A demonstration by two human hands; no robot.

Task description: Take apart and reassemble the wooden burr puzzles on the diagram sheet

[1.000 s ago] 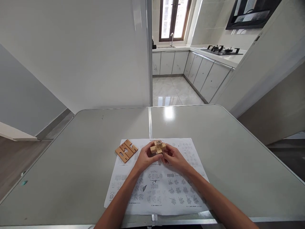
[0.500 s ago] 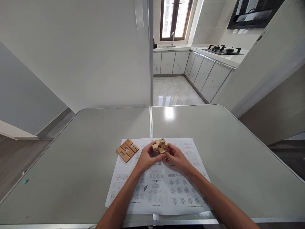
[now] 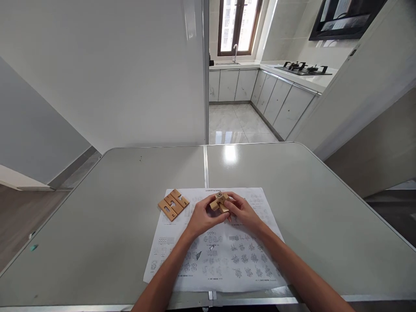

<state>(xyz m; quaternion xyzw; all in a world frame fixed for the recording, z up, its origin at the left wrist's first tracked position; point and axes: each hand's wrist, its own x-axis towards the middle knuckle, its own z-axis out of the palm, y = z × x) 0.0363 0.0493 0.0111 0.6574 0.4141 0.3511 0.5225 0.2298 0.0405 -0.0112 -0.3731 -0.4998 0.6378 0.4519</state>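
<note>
Grey metal-edged table (image 3: 97, 242), white printed paper sheet (image 3: 225, 247), flat brown wooden plates (image 3: 177, 208), pale interlocked wooden blocks (image 3: 220, 200) gripped between my left hand (image 3: 201, 218) and right hand (image 3: 243, 213).

I hold a wooden burr puzzle (image 3: 220, 201) tilted between my left hand (image 3: 200, 219) and my right hand (image 3: 244, 213). It is pale yellowish-brown, its short, square-ended bars crossing one another, a dark mark on the upper block; my grip hides its right side.
</note>
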